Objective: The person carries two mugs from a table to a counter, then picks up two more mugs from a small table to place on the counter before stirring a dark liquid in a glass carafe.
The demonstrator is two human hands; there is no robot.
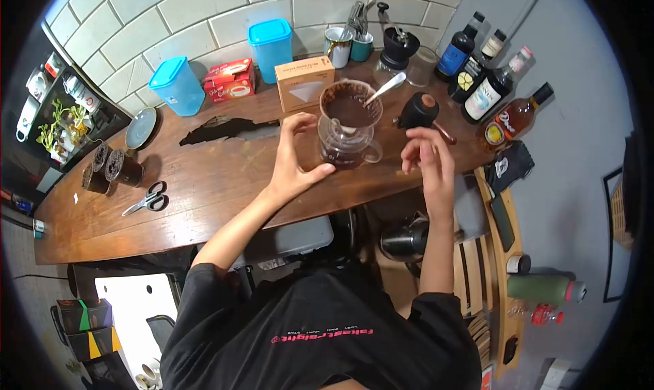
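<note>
The glass server (346, 148) stands mid-table with a dripper (350, 104) on top, full of dark wet coffee grounds, and a spoon (385, 88) leaning in it. Two blue tubs (271, 42) wait along the far wall, with five bottles (488, 92) at far right and one pair of scissors (148, 200) near left. The left hand (294, 160) hovers beside the server, fingers spread, not gripping. The right hand (428, 160) hangs just right of it, fingers loosely curled, holding nothing.

Black short-sleeved T-shirt, pink lettering across the chest, bare forearms, no rings or watch visible
</note>
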